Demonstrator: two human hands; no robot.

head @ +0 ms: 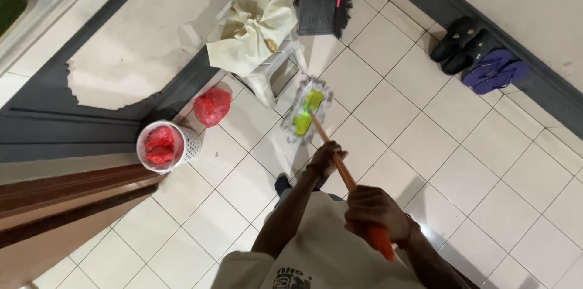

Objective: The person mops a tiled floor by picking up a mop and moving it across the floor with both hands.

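I look down at a flat mop with a green and grey head (306, 111) resting on the white tiled floor (461, 161). Its orange-brown handle (331, 150) runs back toward me. My left hand (327, 158) grips the handle partway down. My right hand (375, 209) grips the handle's upper end, by the bright orange grip. The mop head lies just in front of a white plastic stool (276, 70).
A cream bag (255, 24) sits on the stool. A white bin (167, 145) with a red liner and a red bag (212, 106) stand by the grey wall base. A grey dustpan (317, 8) and broom lean at the back. Black shoes (458, 43) and purple sandals (495, 70) lie at the right wall.
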